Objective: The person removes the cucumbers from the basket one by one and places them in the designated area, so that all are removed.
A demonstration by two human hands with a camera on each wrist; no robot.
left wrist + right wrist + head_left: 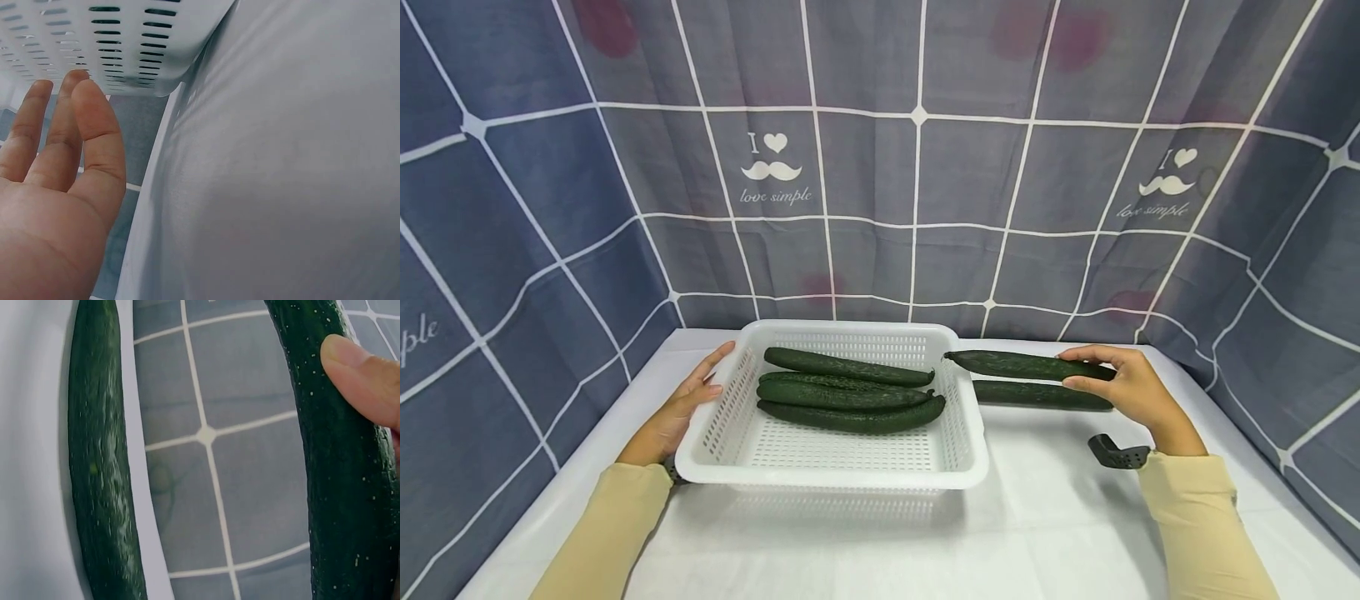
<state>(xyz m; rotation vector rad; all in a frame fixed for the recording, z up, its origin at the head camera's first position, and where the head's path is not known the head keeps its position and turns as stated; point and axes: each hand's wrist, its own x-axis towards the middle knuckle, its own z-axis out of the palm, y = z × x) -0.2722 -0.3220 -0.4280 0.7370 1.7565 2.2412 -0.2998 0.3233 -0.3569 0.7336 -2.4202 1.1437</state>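
A white plastic basket (831, 477) with slotted walls stands on the table, with several dark green cucumbers (850, 367) lying lengthwise inside it. My left hand (681, 408) is at the basket's left side; in the left wrist view its fingers (100, 119) extend fairly straight against the slotted outer wall. To the right of the basket, my right hand (1123, 387) holds a cucumber (1015, 364) near its right end, thumb on the near side. That cucumber is raised off the table, its left tip by the basket's right rim. Another cucumber (1037, 395) lies on the table just in front of it.
A white cloth (850, 558) covers the table. Dark grey-blue curtains (865, 167) with white grid lines hang behind and at both sides. A black wrist strap piece (1116, 452) sits at my right wrist.
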